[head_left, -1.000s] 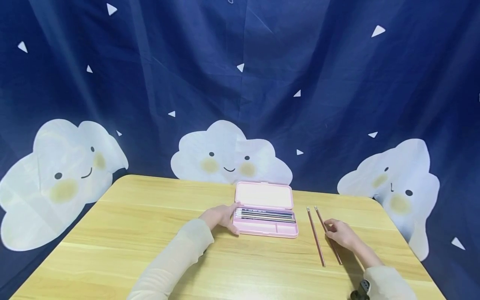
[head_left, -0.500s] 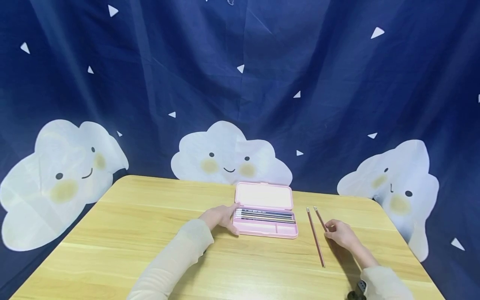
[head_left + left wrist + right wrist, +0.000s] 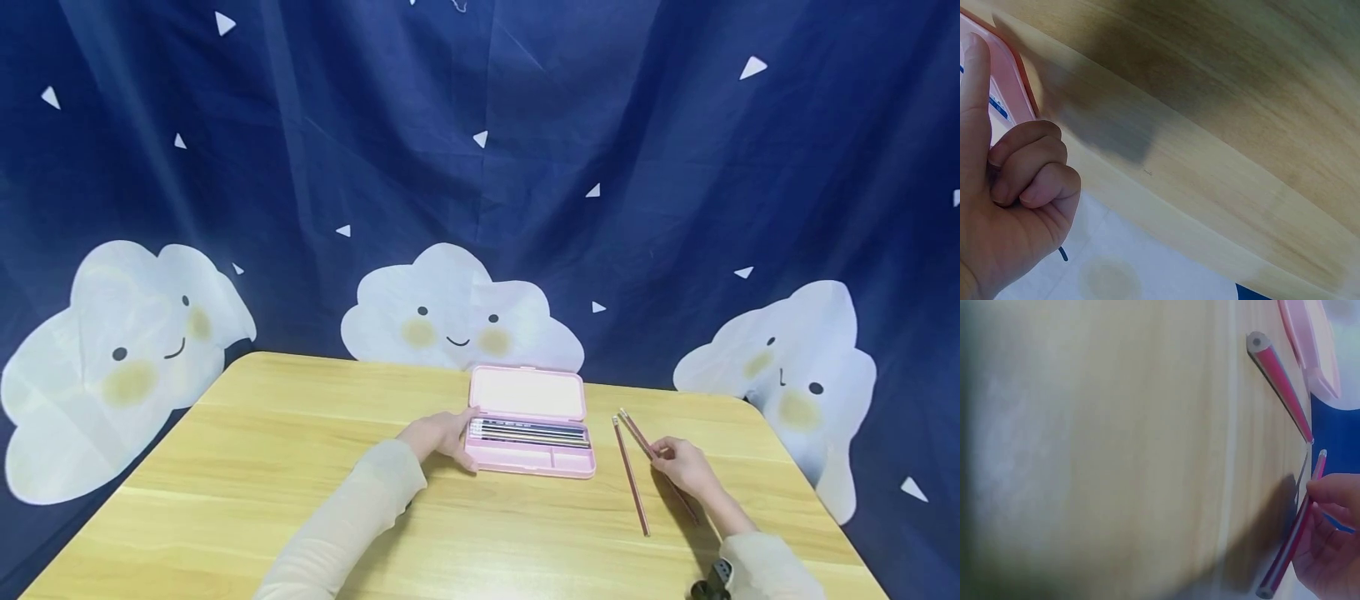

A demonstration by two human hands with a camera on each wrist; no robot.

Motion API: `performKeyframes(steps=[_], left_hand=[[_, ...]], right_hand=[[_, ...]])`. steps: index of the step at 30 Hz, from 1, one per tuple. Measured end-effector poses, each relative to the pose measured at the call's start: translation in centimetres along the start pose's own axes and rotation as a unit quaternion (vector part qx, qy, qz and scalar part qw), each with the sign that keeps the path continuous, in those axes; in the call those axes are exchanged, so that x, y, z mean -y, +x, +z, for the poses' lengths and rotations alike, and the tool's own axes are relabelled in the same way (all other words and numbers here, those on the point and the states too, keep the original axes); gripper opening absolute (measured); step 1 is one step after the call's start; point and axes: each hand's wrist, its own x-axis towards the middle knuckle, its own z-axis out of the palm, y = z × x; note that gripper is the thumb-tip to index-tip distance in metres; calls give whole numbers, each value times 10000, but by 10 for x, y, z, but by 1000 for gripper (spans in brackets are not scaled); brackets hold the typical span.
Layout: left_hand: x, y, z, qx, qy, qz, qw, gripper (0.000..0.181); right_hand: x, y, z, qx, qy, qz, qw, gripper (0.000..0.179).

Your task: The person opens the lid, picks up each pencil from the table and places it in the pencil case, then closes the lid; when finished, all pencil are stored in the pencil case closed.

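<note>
A pink pencil case (image 3: 517,464) lies with its lid raised, several pencils (image 3: 536,434) in its rear compartment. My left hand (image 3: 442,435) holds the case's left end between forefinger and thumb. In the left wrist view the other fingers of that left hand (image 3: 1029,187) are curled beside the case's rim (image 3: 1015,81). To the right, my right hand (image 3: 686,467) pinches a red pencil (image 3: 636,431) with thumb and fingers. The right wrist view shows the held pencil (image 3: 1285,557) tilted, its unsharpened end nearest the camera. A second red pencil (image 3: 632,479) lies on the table between case and right hand.
The wooden table (image 3: 262,467) has its far edge just behind the case. A dark blue curtain (image 3: 420,150) printed with clouds hangs behind it. A small black device (image 3: 716,579) sits at the right wrist.
The right hand has raised its red pencil slightly off the table. The pencil's eraser end has swung left, towards the other red pencil. The left hand and case stay put.
</note>
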Motion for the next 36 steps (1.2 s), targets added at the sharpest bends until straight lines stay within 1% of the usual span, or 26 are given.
performKeyframes(steps=[6,12,17,20,25,32,36], left_hand=[[-1,-1,-1,-16,-5,-29,10000,104],[-1,-3,-1,-6,-28,8,10000,106],[0,-1,0,-4,-15,0,10000,106],[0,0,1,-8,-1,-26,10000,106],[0,1,1,-18,-11,-47,10000,106],[2,1,1,-37,-40,-21,10000,106],[2,2,1,-33,-60,-9,10000,106]], right_hand=[[9,3,5,-369,129,-335,9987,17],[25,9,12,-723,300,-785,9938,18],[36,15,25,-843,326,-1030,9906,18],[45,20,33,-851,407,-1143,9890,18],[63,28,47,-835,401,-1449,9851,18],[87,36,68,-623,153,-1814,9813,18],[95,40,78,-532,-8,-1969,9790,20]])
